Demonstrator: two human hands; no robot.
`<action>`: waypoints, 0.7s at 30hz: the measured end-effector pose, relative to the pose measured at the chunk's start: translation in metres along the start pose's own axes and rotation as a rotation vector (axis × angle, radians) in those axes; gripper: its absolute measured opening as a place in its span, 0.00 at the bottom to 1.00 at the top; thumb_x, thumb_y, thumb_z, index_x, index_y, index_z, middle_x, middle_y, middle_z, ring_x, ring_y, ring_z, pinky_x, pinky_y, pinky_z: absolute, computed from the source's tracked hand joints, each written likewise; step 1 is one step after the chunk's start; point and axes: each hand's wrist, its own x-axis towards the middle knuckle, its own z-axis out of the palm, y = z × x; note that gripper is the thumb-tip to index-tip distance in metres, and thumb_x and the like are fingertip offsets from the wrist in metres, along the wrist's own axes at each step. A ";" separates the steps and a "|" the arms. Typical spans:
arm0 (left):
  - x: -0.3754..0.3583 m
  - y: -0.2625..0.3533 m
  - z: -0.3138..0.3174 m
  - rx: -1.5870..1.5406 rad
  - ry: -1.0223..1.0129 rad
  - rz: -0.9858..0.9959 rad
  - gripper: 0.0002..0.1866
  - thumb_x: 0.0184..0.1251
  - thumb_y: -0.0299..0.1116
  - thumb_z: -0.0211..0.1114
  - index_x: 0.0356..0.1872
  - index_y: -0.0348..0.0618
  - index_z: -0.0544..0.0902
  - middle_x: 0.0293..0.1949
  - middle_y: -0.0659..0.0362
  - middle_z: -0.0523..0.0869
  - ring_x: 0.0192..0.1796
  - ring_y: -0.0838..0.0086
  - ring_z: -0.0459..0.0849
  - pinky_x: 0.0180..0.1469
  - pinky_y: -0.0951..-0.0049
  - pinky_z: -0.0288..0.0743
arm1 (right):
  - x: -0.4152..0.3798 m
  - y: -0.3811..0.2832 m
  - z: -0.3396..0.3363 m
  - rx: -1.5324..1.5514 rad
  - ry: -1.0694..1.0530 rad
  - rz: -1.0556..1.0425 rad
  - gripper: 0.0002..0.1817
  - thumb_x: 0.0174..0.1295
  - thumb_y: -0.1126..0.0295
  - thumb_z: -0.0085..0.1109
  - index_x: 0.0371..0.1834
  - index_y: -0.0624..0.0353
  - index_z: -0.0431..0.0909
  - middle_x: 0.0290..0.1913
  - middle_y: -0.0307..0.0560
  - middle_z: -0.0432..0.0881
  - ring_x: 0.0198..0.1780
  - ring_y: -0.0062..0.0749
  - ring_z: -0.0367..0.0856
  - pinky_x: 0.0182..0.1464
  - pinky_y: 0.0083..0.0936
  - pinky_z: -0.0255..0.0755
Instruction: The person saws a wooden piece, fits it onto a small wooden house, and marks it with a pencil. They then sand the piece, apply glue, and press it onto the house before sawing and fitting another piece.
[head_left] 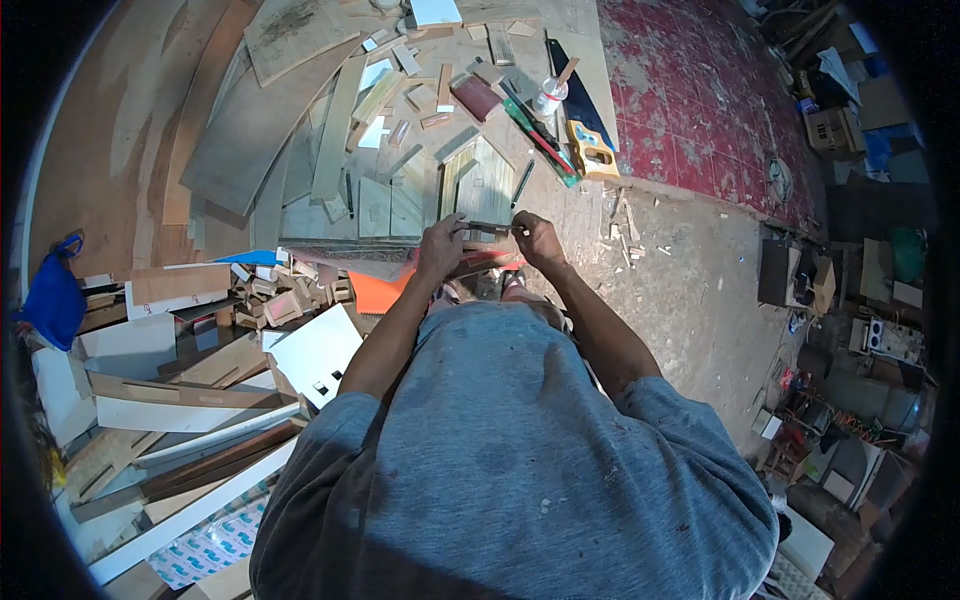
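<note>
Both my hands meet near the front edge of the work surface, around a small dark, narrow piece [490, 228]. My left hand [441, 243] is closed on its left end. My right hand [538, 243] pinches its right end. Just beyond lies a light wooden board [484, 185] with a pointed top and a small square marked on it. A dark pen-like tool [522, 184] rests to the right of that board. More pale wooden pieces [391, 205] lie to the left.
A yellow-handled saw [594, 150], a white cup [550, 96] and a dark red block [476, 97] lie beyond my hands. Large boards [232, 150] cover the left side. Wood scraps [210, 370] are piled at lower left. An orange object [375, 292] is below the surface edge.
</note>
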 end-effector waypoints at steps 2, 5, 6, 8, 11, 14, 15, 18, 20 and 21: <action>0.001 -0.008 0.003 0.030 -0.028 -0.016 0.19 0.68 0.23 0.59 0.60 0.33 0.79 0.47 0.49 0.90 0.50 0.67 0.88 0.54 0.71 0.79 | 0.001 0.000 -0.002 0.003 -0.001 -0.025 0.06 0.59 0.79 0.62 0.38 0.66 0.80 0.37 0.59 0.85 0.40 0.50 0.86 0.42 0.36 0.79; 0.000 -0.014 0.006 0.025 -0.023 -0.012 0.20 0.68 0.23 0.59 0.60 0.32 0.78 0.48 0.49 0.89 0.51 0.69 0.88 0.54 0.72 0.79 | 0.001 0.003 0.000 0.007 -0.006 -0.038 0.06 0.59 0.79 0.61 0.39 0.66 0.80 0.37 0.59 0.85 0.40 0.52 0.86 0.42 0.37 0.79; -0.001 -0.012 0.007 -0.016 0.000 -0.029 0.20 0.66 0.23 0.59 0.59 0.34 0.79 0.49 0.47 0.89 0.52 0.65 0.88 0.55 0.70 0.79 | 0.001 0.002 0.000 0.008 -0.010 -0.029 0.06 0.59 0.79 0.61 0.39 0.66 0.80 0.38 0.59 0.85 0.40 0.52 0.86 0.42 0.37 0.79; -0.001 -0.010 0.008 -0.054 0.020 -0.046 0.20 0.65 0.24 0.60 0.58 0.35 0.80 0.49 0.45 0.88 0.53 0.61 0.88 0.56 0.67 0.79 | 0.002 0.002 -0.001 0.011 -0.013 -0.029 0.06 0.59 0.79 0.61 0.39 0.66 0.80 0.38 0.59 0.85 0.41 0.52 0.86 0.42 0.37 0.79; -0.002 -0.007 0.008 -0.065 0.021 -0.037 0.20 0.66 0.22 0.59 0.59 0.35 0.80 0.50 0.45 0.88 0.54 0.62 0.88 0.57 0.68 0.79 | 0.002 0.004 0.000 0.018 -0.022 -0.019 0.07 0.59 0.79 0.60 0.40 0.66 0.80 0.39 0.60 0.85 0.41 0.53 0.86 0.42 0.37 0.79; -0.001 0.000 0.004 -0.031 -0.010 -0.052 0.20 0.66 0.21 0.57 0.60 0.34 0.79 0.50 0.45 0.88 0.54 0.63 0.88 0.57 0.70 0.79 | 0.003 0.007 0.002 0.000 -0.031 -0.012 0.08 0.59 0.79 0.60 0.41 0.66 0.80 0.39 0.60 0.85 0.42 0.54 0.86 0.43 0.38 0.79; -0.002 0.003 0.004 -0.039 -0.014 -0.067 0.20 0.67 0.20 0.57 0.60 0.33 0.79 0.50 0.45 0.88 0.54 0.63 0.88 0.57 0.70 0.79 | 0.003 0.007 0.002 -0.021 -0.036 -0.007 0.08 0.59 0.79 0.61 0.41 0.66 0.80 0.39 0.60 0.85 0.42 0.55 0.86 0.43 0.39 0.79; -0.003 0.009 0.003 -0.041 -0.016 -0.076 0.20 0.67 0.20 0.56 0.60 0.33 0.78 0.50 0.45 0.88 0.54 0.63 0.88 0.57 0.71 0.78 | 0.003 0.006 0.001 -0.010 -0.045 0.015 0.08 0.58 0.79 0.61 0.41 0.65 0.79 0.40 0.60 0.85 0.43 0.55 0.85 0.44 0.40 0.78; -0.003 0.009 0.003 -0.035 -0.012 -0.072 0.20 0.67 0.20 0.56 0.60 0.33 0.78 0.50 0.45 0.88 0.54 0.63 0.88 0.57 0.71 0.78 | 0.002 0.004 0.000 -0.005 -0.045 0.021 0.08 0.58 0.79 0.61 0.41 0.65 0.79 0.40 0.60 0.85 0.43 0.56 0.85 0.44 0.40 0.78; -0.003 0.010 0.001 -0.014 -0.018 -0.073 0.20 0.67 0.20 0.56 0.60 0.33 0.78 0.49 0.45 0.88 0.54 0.63 0.88 0.57 0.71 0.78 | 0.002 0.004 0.000 0.000 -0.048 0.026 0.08 0.59 0.79 0.61 0.41 0.65 0.79 0.40 0.60 0.85 0.43 0.56 0.85 0.44 0.40 0.78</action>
